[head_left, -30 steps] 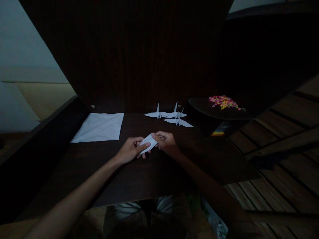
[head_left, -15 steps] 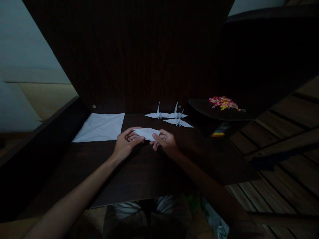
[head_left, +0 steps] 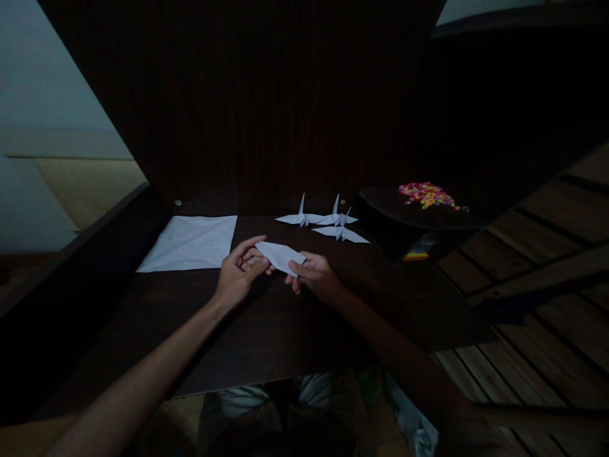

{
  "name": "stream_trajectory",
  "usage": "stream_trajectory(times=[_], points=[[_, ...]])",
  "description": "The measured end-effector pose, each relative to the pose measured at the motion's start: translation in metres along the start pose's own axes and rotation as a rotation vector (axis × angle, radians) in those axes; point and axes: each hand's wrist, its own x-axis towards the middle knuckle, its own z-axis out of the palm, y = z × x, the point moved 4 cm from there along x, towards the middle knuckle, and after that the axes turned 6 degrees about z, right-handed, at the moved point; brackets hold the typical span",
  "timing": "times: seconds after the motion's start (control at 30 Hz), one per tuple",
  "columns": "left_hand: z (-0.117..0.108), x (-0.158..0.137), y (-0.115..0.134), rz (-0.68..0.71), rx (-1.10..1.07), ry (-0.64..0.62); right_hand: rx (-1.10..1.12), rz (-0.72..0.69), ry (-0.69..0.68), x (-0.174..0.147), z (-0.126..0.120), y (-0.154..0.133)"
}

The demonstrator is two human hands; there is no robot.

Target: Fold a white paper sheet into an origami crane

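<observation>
A folded white paper (head_left: 280,256), a slim diamond shape, is held in the air between my two hands. My right hand (head_left: 316,274) pinches its right end, thumb on top and fingers beneath. At the other end, my left hand (head_left: 242,270) has curled fingers against the paper's left tip, its thumb beside the lower edge. How firmly the left fingers grip is hard to see. Just beyond the hands stand three white paper cranes, a left one (head_left: 302,219), a back one (head_left: 337,218) and a front one (head_left: 341,233).
A creased white paper sheet (head_left: 190,244) lies flat on the dark desk (head_left: 228,336), left of my hands. Small colourful pieces (head_left: 428,195) are heaped on a rounded shelf (head_left: 387,206) at right. A dark raised side board (head_left: 80,254) borders the desk's left.
The folded paper has tilted, its right end lower and its left end higher. My left thumb has slid off the paper's face towards its edge. Cranes and sheet stay put.
</observation>
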Motion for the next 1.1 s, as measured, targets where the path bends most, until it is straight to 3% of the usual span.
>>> stream_trajectory(times=[0.2,0.7,1.1], points=[[0.002,0.001,0.01,0.033,0.037,-0.11,0.027,0.074,-0.084,0.001,0.0,0.0],[0.001,0.0,0.009,-0.002,0.199,-0.058,0.053,-0.075,0.122,0.008,-0.007,0.0],[0.003,0.0,0.008,-0.018,0.212,-0.056,-0.094,-0.201,0.194,0.003,-0.01,-0.005]])
